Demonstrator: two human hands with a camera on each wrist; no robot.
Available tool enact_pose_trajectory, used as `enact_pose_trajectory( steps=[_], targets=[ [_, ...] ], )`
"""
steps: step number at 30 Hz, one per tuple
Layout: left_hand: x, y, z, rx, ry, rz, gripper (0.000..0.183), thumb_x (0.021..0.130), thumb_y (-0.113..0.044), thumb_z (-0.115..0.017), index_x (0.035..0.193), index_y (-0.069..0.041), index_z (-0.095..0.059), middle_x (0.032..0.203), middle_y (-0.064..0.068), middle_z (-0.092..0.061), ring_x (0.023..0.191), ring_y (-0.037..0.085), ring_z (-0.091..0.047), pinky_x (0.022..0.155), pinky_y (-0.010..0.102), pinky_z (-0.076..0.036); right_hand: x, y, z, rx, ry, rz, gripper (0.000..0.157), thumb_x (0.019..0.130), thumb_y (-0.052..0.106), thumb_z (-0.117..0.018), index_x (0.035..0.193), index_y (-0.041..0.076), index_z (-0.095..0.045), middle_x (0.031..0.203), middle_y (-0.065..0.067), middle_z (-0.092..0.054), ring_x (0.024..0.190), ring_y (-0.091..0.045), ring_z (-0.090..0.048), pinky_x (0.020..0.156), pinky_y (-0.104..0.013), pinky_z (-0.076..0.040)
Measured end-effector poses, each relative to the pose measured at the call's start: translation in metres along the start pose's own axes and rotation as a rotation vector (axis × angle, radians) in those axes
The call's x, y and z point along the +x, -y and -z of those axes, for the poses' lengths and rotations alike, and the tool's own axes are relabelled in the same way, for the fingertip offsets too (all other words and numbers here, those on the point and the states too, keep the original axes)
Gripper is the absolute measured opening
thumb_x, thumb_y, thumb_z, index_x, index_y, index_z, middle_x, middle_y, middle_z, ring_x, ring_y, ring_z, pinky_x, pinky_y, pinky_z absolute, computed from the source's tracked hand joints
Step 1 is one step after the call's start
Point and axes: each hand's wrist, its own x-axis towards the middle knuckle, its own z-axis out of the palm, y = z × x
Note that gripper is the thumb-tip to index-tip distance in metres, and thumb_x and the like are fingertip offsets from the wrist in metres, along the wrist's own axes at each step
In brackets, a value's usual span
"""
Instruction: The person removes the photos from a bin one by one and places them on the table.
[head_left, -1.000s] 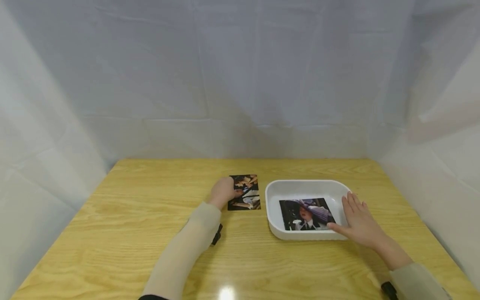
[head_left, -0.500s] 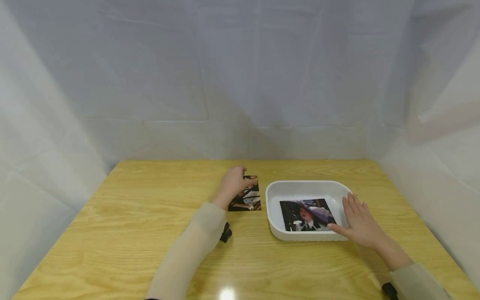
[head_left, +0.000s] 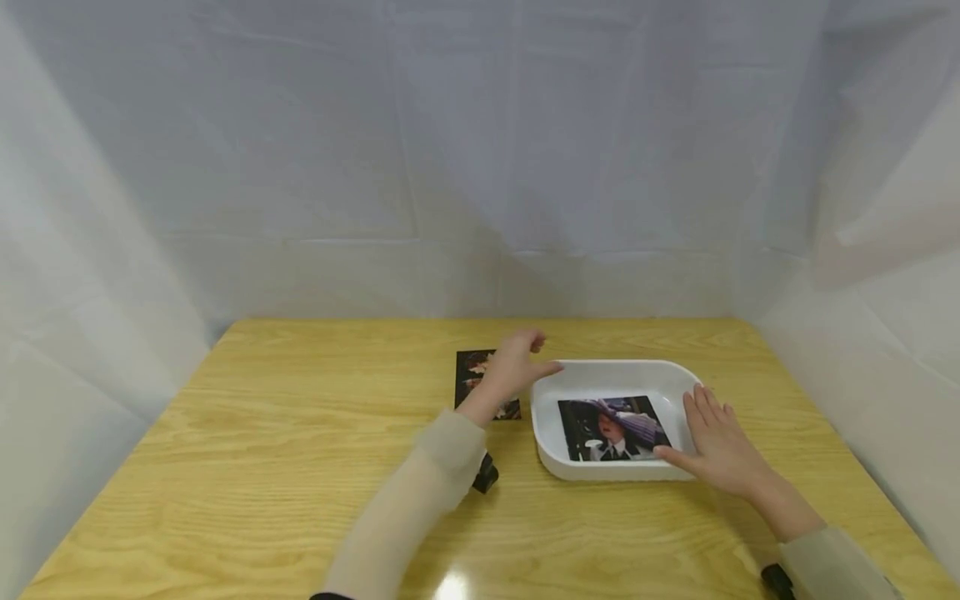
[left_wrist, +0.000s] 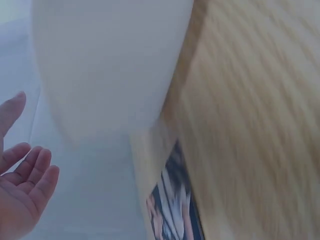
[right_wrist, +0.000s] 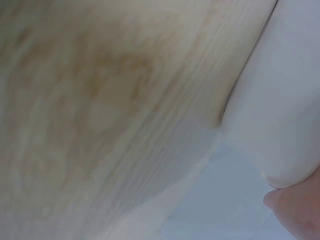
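Note:
A white rectangular tub [head_left: 551, 446] with rounded corners stands right of centre on the table. Inside it lies a photo print [head_left: 618, 429] of a face under a purple-striped hat. My left hand [head_left: 510, 367] hovers by the tub's left rim, its thumb near the edge. In the left wrist view that left hand [left_wrist: 22, 197] has loosely bent fingers and holds nothing. A second photo print [head_left: 467, 385] lies left of the tub, partly covered by this hand. My right hand [head_left: 720, 446] rests on the tub's right front corner, fingers extended along the rim.
A light wooden table [head_left: 262, 467] carries everything. White sheeting [head_left: 465, 167] hangs behind it and along both sides. Small black devices, one of them a wrist device [head_left: 486, 473], sit by each sleeve.
My left hand has moved right, off the photo print on the table and toward the tub's left rim. That print stays where it lay. The right hand and tub have not moved.

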Motion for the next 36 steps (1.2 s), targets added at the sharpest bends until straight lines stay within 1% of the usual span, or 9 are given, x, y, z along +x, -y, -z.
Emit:
enact_pose_trajectory(
  steps=[2,6,9,15,20,25,27,32,36],
  targets=[
    [0.001,-0.004,-0.007,-0.025,0.006,-0.017,0.049,0.078,-0.031,-0.067,0.116,-0.004,-0.053,0.107,0.011,-0.054,0.097,0.021,-0.051,0.079,0.031,-0.044,0.0,0.001,0.001,0.002,0.004,-0.002,0.094,0.082,0.051,-0.053,0.129,-0.021,-0.015,0.136,-0.037,-0.004,0.127,-0.045,0.0,0.098,-0.057,-0.003],
    [0.002,-0.012,-0.021,-0.015,0.012,-0.071,0.048,0.077,-0.03,-0.068,0.114,-0.003,-0.054,0.105,0.01,-0.056,0.095,0.018,-0.053,0.078,0.026,-0.044,0.001,0.003,0.002,-0.002,0.001,0.001,0.094,0.082,0.051,-0.053,0.129,-0.021,-0.016,0.136,-0.037,-0.004,0.126,-0.045,-0.001,0.099,-0.056,-0.003],
    [0.003,-0.018,-0.032,0.018,0.032,-0.113,0.05,0.076,-0.033,-0.069,0.113,-0.003,-0.055,0.103,0.008,-0.057,0.093,0.016,-0.053,0.079,0.023,-0.043,0.002,0.003,0.002,-0.006,-0.006,0.009,0.094,0.081,0.051,-0.054,0.129,-0.021,-0.017,0.136,-0.038,-0.005,0.126,-0.046,-0.002,0.099,-0.056,-0.003],
    [0.002,-0.027,-0.05,0.039,0.094,-0.174,0.052,0.075,-0.033,-0.07,0.111,0.0,-0.055,0.101,0.008,-0.057,0.091,0.015,-0.053,0.08,0.021,-0.041,0.002,0.003,0.002,-0.007,-0.009,0.01,0.094,0.081,0.051,-0.053,0.129,-0.021,-0.018,0.135,-0.038,-0.006,0.126,-0.046,-0.003,0.099,-0.056,-0.003],
    [0.001,-0.03,-0.058,0.111,0.129,-0.193,0.051,0.074,-0.033,-0.071,0.11,-0.002,-0.055,0.098,0.007,-0.057,0.086,0.014,-0.052,0.077,0.021,-0.041,0.0,0.003,0.0,0.017,-0.04,0.024,0.094,0.082,0.052,-0.052,0.129,-0.021,-0.017,0.135,-0.039,-0.007,0.126,-0.046,-0.004,0.099,-0.055,-0.001],
    [0.003,-0.033,-0.063,0.251,0.18,-0.208,0.054,0.073,-0.038,-0.071,0.111,-0.004,-0.055,0.099,0.005,-0.06,0.085,0.013,-0.054,0.075,0.021,-0.042,-0.002,0.0,-0.001,0.017,-0.057,0.031,0.094,0.082,0.053,-0.051,0.129,-0.022,-0.016,0.135,-0.039,-0.007,0.126,-0.046,-0.003,0.1,-0.053,0.002],
    [0.004,-0.033,-0.066,0.317,0.215,-0.215,0.058,0.071,-0.042,-0.071,0.112,-0.005,-0.055,0.099,0.004,-0.06,0.085,0.011,-0.054,0.075,0.021,-0.042,-0.002,-0.001,0.0,0.006,-0.047,0.023,0.094,0.082,0.052,-0.051,0.129,-0.022,-0.017,0.135,-0.039,-0.007,0.126,-0.046,-0.004,0.1,-0.054,0.0],
    [0.004,-0.033,-0.073,0.408,0.331,-0.212,0.067,0.062,-0.053,-0.072,0.105,-0.006,-0.054,0.093,0.001,-0.056,0.082,0.011,-0.051,0.077,0.022,-0.041,-0.003,-0.001,0.003,-0.014,-0.026,0.014,0.094,0.081,0.051,-0.054,0.128,-0.022,-0.018,0.134,-0.039,-0.007,0.125,-0.048,-0.004,0.097,-0.058,-0.006],
    [0.003,-0.03,-0.08,0.522,0.396,-0.221,0.067,0.059,-0.058,-0.071,0.1,-0.008,-0.054,0.091,-0.001,-0.053,0.083,0.011,-0.05,0.078,0.022,-0.04,-0.005,-0.001,0.002,-0.008,-0.029,0.01,0.095,0.08,0.05,-0.055,0.128,-0.022,-0.018,0.134,-0.039,-0.007,0.125,-0.047,-0.003,0.098,-0.057,-0.003]
  ],
)
